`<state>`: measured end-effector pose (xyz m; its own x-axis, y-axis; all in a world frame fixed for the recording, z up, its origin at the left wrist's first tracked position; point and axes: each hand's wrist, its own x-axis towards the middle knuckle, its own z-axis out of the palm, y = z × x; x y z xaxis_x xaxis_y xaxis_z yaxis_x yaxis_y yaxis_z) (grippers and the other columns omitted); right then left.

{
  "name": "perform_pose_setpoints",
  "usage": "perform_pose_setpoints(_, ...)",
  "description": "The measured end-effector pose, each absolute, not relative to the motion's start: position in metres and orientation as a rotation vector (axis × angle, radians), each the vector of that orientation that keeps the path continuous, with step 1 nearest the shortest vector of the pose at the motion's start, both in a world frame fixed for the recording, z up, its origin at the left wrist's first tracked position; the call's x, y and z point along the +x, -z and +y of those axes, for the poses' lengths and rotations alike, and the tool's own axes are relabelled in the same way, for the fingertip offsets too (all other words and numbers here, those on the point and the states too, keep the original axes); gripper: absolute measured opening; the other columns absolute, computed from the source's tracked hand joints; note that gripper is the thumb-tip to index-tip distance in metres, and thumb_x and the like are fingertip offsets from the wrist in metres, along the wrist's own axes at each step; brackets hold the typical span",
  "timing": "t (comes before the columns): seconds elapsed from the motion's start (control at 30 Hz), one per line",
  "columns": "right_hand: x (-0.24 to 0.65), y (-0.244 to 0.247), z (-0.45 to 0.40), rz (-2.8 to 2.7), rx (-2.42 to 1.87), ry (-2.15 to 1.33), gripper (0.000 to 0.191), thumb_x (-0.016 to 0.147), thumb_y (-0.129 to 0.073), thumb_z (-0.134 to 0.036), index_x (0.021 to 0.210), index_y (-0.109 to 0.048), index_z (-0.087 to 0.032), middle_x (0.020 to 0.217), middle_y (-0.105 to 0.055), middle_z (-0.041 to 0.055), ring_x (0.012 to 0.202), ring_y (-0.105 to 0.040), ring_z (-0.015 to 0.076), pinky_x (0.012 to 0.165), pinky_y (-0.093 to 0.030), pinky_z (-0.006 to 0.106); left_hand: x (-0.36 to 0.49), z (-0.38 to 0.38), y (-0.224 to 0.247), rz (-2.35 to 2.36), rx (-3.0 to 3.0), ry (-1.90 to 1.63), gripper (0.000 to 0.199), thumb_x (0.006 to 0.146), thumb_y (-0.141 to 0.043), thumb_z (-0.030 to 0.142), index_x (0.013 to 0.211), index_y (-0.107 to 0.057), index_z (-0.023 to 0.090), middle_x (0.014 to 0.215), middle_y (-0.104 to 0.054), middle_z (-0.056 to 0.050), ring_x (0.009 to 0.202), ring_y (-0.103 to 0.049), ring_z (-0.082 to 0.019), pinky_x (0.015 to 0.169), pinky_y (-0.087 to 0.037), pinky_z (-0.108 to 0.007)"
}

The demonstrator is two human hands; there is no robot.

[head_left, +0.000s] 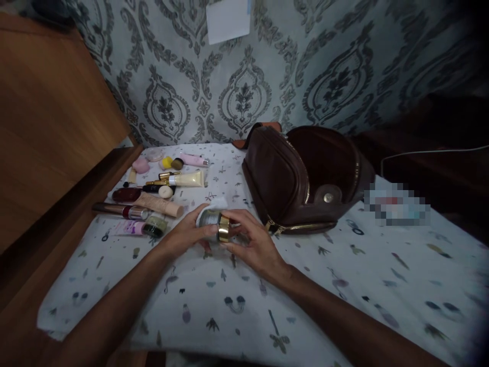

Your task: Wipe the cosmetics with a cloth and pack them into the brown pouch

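Note:
A small clear jar (pixel 210 219) with a shiny gold lid (pixel 224 229) lies on its side between my hands, just above the cloth. My left hand (pixel 184 233) is wrapped round the jar's body, thumb along its near side. A white tissue or wipe (pixel 217 204) shows behind the jar, partly hidden by that hand. My right hand (pixel 256 243) has its fingers and thumb curled round the gold lid. To the right of my hands stands a brown leather toiletry bag (pixel 273 176), its zipped top gaping open and its inside dark.
Cosmetics lie at the left: a cream tube (pixel 189 179), a pink tube (pixel 194 159), a beige tube (pixel 160 204), a dark-lidded jar (pixel 154 227) and several others. A patterned white cloth (pixel 214 316) covers the surface. A wooden panel (pixel 49 102) borders it; a blurred-out item (pixel 397 204) lies right.

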<state>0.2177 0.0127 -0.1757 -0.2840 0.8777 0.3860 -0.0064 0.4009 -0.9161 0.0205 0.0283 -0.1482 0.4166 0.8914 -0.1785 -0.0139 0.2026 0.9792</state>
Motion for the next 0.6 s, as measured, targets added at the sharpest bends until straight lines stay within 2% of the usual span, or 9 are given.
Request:
perform_pose_setpoints(0.07, 0.218, 0.177, 0.013, -1.599, -0.811, -1.063, 0.051, 0.077, -0.080, -0.030, 0.125, -0.063, -0.032, 0.125, -0.060, 0.0074, 0.112, -0.059, 0.0262, 0.089, -0.053, 0.039, 0.022, 0.028, 0.148, 0.886, 1.131, -0.815, 0.058, 0.071, -0.082, 0.046, 0.116, -0.058, 0.018, 0.090, -0.065, -0.004, 0.068, -0.063, -0.015, 0.048, -0.052, -0.021)
perform_pose_setpoints(0.17, 0.217, 0.181, 0.015, -1.483, -0.880, -1.127, 0.063, 0.075, -0.080, -0.035, 0.133, -0.055, -0.029, 0.130, -0.057, 0.0089, 0.111, -0.059, 0.0249, 0.089, -0.053, 0.039, 0.027, 0.027, 0.149, 0.892, 1.072, -0.925, 0.065, 0.065, -0.087, 0.042, 0.118, -0.056, 0.018, 0.087, -0.064, -0.001, 0.066, -0.060, -0.012, 0.048, -0.050, -0.019)
perform_pose_setpoints(0.23, 0.216, 0.182, 0.017, -1.432, -0.917, -1.204, 0.065, 0.074, -0.080, -0.039, 0.132, -0.053, -0.026, 0.123, -0.060, 0.0090, 0.108, -0.060, 0.0236, 0.087, -0.053, 0.038, 0.032, 0.026, 0.149, 0.892, 1.071, -0.997, 0.068, 0.062, -0.089, 0.039, 0.117, -0.055, 0.019, 0.085, -0.063, 0.001, 0.066, -0.058, -0.011, 0.049, -0.049, -0.018)
perform_pose_setpoints(0.33, 0.217, 0.182, 0.019, -1.420, -0.935, -1.319, 0.055, 0.077, -0.076, -0.044, 0.125, -0.057, -0.024, 0.109, -0.065, 0.0067, 0.102, -0.062, 0.0217, 0.084, -0.053, 0.036, 0.036, 0.024, 0.150, 0.894, 1.134, -1.068, 0.062, 0.063, -0.088, 0.037, 0.113, -0.055, 0.019, 0.081, -0.061, 0.003, 0.064, -0.054, -0.010, 0.052, -0.048, -0.019)
perform_pose_setpoints(0.47, 0.217, 0.183, 0.021, -1.364, -0.906, -1.388, 0.056, 0.075, -0.078, -0.045, 0.123, -0.057, -0.024, 0.104, -0.066, 0.0054, 0.096, -0.064, 0.0201, 0.079, -0.054, 0.034, 0.036, 0.024, 0.149, 0.934, 1.271, -1.062, 0.058, 0.067, -0.086, 0.038, 0.113, -0.055, 0.020, 0.076, -0.060, 0.005, 0.059, -0.051, -0.008, 0.055, -0.046, -0.019)
perform_pose_setpoints(0.53, 0.216, 0.184, 0.021, -1.333, -0.897, -1.390, 0.057, 0.074, -0.079, -0.045, 0.122, -0.058, -0.024, 0.104, -0.066, 0.0053, 0.096, -0.064, 0.0200, 0.079, -0.054, 0.033, 0.034, 0.024, 0.150, 0.948, 1.355, -1.064, 0.055, 0.071, -0.083, 0.040, 0.114, -0.056, 0.021, 0.080, -0.061, 0.004, 0.063, -0.053, -0.010, 0.060, -0.047, -0.021)
perform_pose_setpoints(0.6, 0.216, 0.183, 0.020, -1.307, -0.886, -1.409, 0.056, 0.073, -0.080, -0.045, 0.120, -0.059, -0.023, 0.103, -0.067, 0.0053, 0.096, -0.064, 0.0195, 0.082, -0.053, 0.033, 0.032, 0.024, 0.152, 0.969, 1.500, -1.094, 0.048, 0.076, -0.079, 0.041, 0.116, -0.060, 0.022, 0.091, -0.063, 0.002, 0.075, -0.058, -0.013, 0.071, -0.050, -0.024)
